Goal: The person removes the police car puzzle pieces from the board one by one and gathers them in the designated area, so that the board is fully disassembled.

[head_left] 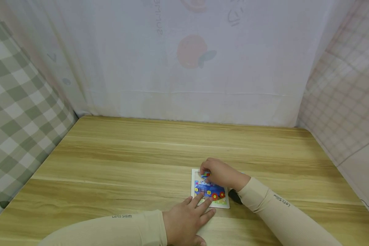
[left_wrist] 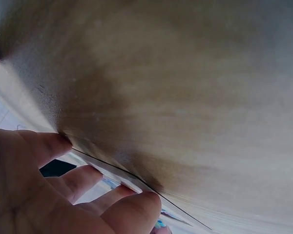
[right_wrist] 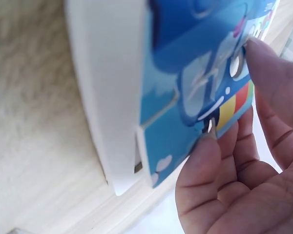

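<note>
A jigsaw puzzle with a blue cartoon car (head_left: 215, 191) lies in a white frame (head_left: 192, 181) on the table. My right hand (head_left: 222, 173) is over its far side, fingers curled down at the far left corner. In the right wrist view, its fingertips pinch a light-blue corner puzzle piece (right_wrist: 168, 141) that stands slightly proud of the white frame (right_wrist: 105, 87). The thumb is against the picture near the car's eye. My left hand (head_left: 186, 217) lies spread at the near edge, its fingertips resting on the puzzle; the left wrist view shows them along the frame's edge.
The wood-grain table (head_left: 110, 164) extends left, right and behind the puzzle. A small black object (head_left: 234, 197) shows under the right wrist. A pale printed curtain (head_left: 135, 68) hangs along the back edge, with checked cloths (head_left: 15, 112) at both sides.
</note>
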A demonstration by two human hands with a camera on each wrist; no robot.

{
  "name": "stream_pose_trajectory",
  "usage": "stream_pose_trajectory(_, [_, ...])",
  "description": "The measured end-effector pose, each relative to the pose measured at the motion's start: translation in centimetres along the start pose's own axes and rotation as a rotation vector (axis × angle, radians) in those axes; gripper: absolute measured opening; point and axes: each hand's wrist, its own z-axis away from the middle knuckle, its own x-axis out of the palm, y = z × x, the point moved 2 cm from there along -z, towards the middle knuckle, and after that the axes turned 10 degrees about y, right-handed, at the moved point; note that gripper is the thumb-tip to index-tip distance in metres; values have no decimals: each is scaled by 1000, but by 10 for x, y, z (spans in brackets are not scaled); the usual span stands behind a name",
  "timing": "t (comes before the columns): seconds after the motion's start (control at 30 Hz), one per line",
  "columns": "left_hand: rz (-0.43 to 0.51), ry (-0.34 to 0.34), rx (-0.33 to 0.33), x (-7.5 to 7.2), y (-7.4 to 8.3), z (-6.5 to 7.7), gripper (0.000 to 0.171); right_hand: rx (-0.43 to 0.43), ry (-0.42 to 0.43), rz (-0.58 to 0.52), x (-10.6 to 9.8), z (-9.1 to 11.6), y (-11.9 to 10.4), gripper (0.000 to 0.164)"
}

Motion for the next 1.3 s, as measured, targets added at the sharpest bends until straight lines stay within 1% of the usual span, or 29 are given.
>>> stream_pose_trajectory(0.2, [-9,9,3,0,0,0,78,-10,0,-7,-1,0,0,21])
stream_pose_trajectory(0.53, [-18,20,1,-1,1,1,78,43,-8,-16,2,-5,1,23])
stream_pose_trajectory(0.73, [-14,21,-1,-1,0,1,79,38,-5,3,1,-4,0,22])
stream_pose_trajectory(1.07, [1,2,0,-1,-1,0,78,44,11,39,-1,-3,-1,21])
stream_pose_trajectory(1.3, [2,6,-3,-1,-1,0,78,36,23,50,-3,-1,-3,21])
